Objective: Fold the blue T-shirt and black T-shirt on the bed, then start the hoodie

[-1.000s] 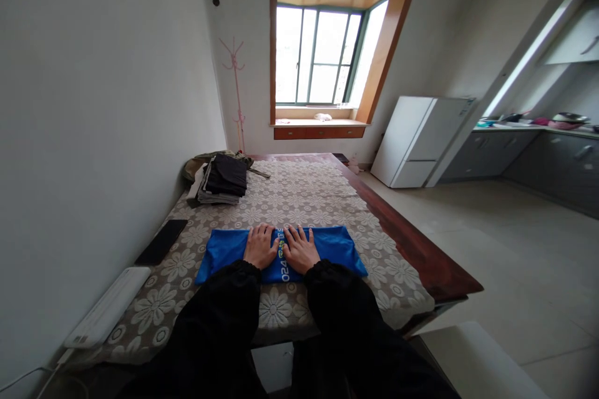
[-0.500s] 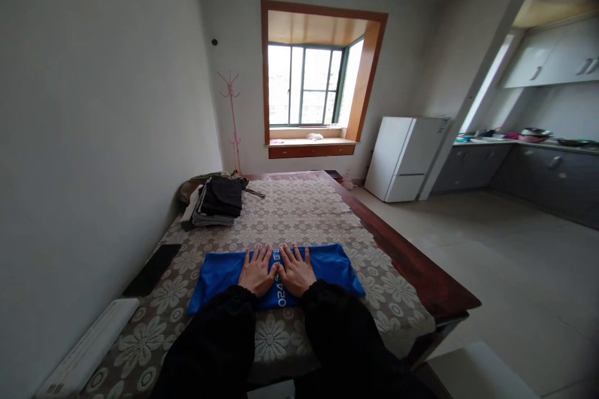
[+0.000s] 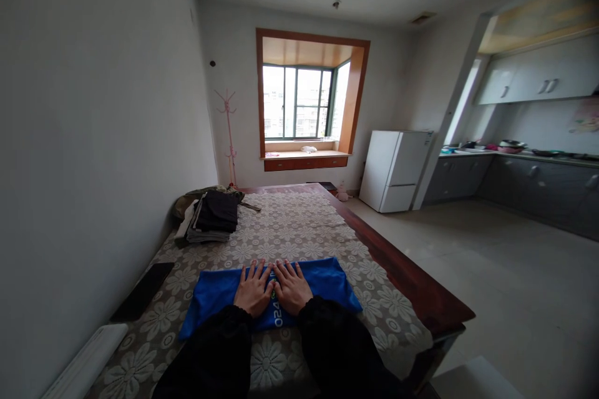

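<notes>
A blue folded garment (image 3: 327,283) with white lettering lies flat across the near part of the table. On its left half rests my left hand (image 3: 253,290), palm down with the fingers stretched out. Close beside it my right hand (image 3: 291,287) presses flat on the cloth, fingers also extended. The two thumbs nearly meet over the printed strip. Neither hand grips the fabric. Part of the print is hidden beneath my hands, and my black sleeves cover some of the garment's near edge.
A flower-patterned tablecloth (image 3: 266,365) covers most of the dark red wooden table (image 3: 421,296). At the back left sits a stack of folded dark clothes (image 3: 215,212). A flat black object (image 3: 143,292) and a long white item (image 3: 87,361) lie along the left wall.
The camera has tilted upward, so the scene sits lower and more ceiling shows. Both hands stay flat on the blue garment, with little shift across it.
</notes>
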Available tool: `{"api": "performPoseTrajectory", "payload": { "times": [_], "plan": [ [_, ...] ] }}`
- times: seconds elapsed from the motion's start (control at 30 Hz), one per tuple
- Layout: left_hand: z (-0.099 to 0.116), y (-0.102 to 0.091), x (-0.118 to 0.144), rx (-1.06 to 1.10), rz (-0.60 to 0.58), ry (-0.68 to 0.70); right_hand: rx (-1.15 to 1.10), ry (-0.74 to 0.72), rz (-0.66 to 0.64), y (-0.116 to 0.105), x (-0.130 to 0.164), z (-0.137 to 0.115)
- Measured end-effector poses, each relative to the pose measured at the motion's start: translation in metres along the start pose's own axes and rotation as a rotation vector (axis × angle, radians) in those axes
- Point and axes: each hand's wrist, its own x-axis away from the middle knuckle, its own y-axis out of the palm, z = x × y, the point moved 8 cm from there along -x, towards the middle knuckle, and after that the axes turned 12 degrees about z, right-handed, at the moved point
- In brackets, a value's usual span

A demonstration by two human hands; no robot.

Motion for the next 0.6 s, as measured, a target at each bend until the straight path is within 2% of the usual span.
{"api": "performPoseTrajectory", "payload": {
  "times": [0.6],
  "plan": [
    [0.0052, -0.0035, -0.0003, -0.034, -0.042, -0.008, -0.109, 0.007, 0.013, -0.0025, 0.0024, 0.0025]
  ]
}}
